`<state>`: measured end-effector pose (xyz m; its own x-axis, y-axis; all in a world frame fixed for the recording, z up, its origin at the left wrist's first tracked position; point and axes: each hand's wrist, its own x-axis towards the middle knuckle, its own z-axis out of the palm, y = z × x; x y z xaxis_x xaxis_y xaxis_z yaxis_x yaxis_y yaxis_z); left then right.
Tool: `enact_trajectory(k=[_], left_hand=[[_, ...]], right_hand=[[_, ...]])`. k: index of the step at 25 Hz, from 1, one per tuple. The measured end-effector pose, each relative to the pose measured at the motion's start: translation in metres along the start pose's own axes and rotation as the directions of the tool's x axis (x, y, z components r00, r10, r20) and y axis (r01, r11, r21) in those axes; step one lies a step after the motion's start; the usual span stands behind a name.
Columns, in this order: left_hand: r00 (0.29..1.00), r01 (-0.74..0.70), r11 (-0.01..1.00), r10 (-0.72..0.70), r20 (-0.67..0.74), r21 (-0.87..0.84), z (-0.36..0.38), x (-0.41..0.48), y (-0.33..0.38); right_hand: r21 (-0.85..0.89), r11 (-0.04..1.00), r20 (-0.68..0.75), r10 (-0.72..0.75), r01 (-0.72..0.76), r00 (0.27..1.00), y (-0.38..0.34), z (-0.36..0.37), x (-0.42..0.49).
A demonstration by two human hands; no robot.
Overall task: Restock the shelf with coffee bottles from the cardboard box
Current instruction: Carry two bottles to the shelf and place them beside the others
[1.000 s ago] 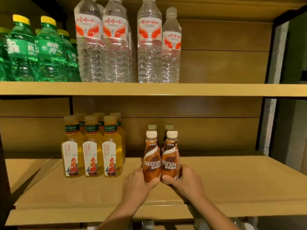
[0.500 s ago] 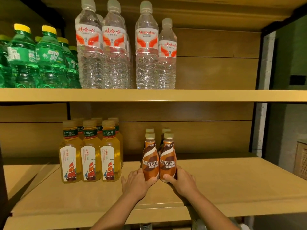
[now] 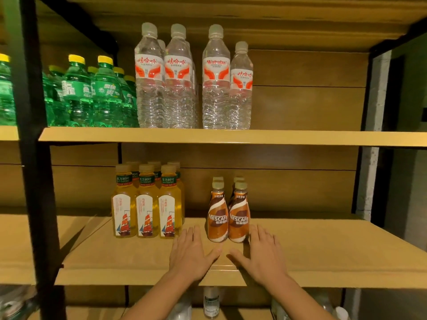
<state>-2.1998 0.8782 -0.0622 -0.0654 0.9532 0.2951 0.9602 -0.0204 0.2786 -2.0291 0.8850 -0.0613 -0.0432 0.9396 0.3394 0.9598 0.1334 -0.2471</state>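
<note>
Under the forearms: pale bottles (image 3: 211, 301) on a lower shelf, dim and partly hidden; their kind is unclear.
Left hand (image 3: 191, 252): flat, fingers straight and slightly spread, holding nothing, over the tan wooden shelf board (image 3: 323, 250).
Right hand (image 3: 261, 255): the same, open and holding nothing.
Just changed: half a second ago both hands cupped the front pair of bottles; now they have let go and drawn slightly apart.
Between the two sets of fingers: four small brown plastic Nescafé coffee bottles (image 3: 218, 218) with pale caps, upright, two in front and two behind. The right fingertips lie just beside the front right one.
Meaning: this pair looks placed. The next trip is likely back to the cardboard box, which is out of view.
Left of the left fingers: yellow tea bottles (image 3: 147, 204) with ship labels, a gap away from the coffee.
Right of the right fingers: bare board, with room for more.
Above the fingers: tall clear water bottles (image 3: 180, 77) and green soda bottles (image 3: 92, 93) on the upper shelf, whose board limits headroom.
Far left: a black metal upright post (image 3: 34, 158), well clear.
</note>
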Motion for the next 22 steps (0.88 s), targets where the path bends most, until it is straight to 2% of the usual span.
enact_trajectory(k=[2, 5, 8, 11, 17, 22], left_hand=[[1.0, 0.009, 0.999, -0.007, -0.03, 0.048, -0.021, -0.034, -0.006], [0.991, 0.102, 0.984, -0.087, -0.106, 0.144, -0.053, -0.096, -0.031], [0.952, 0.286, 0.923, -0.243, -0.186, 0.258, -0.082, -0.181, -0.059], [0.893, 0.448, 0.84, -0.407, -0.192, 0.306, -0.113, -0.275, -0.088], [0.713, 0.7, 0.615, -0.623, -0.322, 0.362, -0.193, -0.47, -0.139], [0.488, 0.872, 0.389, -0.743, -0.458, 0.298, -0.259, -0.662, -0.176]], right_hand=[[0.021, 0.994, -0.044, -0.105, 0.106, 0.994, -0.018, -0.015, -0.025], [0.062, 0.943, -0.019, -0.326, 0.327, 0.945, -0.055, -0.034, -0.065], [0.063, 0.851, 0.056, -0.525, 0.522, 0.849, -0.095, -0.044, -0.117], [0.076, 0.751, 0.105, -0.661, 0.656, 0.743, -0.143, -0.043, -0.182], [0.224, 0.471, 0.062, -0.88, 0.853, 0.47, -0.271, -0.061, -0.319], [0.314, 0.152, -0.014, -0.986, 0.937, 0.165, -0.39, -0.093, -0.488]])
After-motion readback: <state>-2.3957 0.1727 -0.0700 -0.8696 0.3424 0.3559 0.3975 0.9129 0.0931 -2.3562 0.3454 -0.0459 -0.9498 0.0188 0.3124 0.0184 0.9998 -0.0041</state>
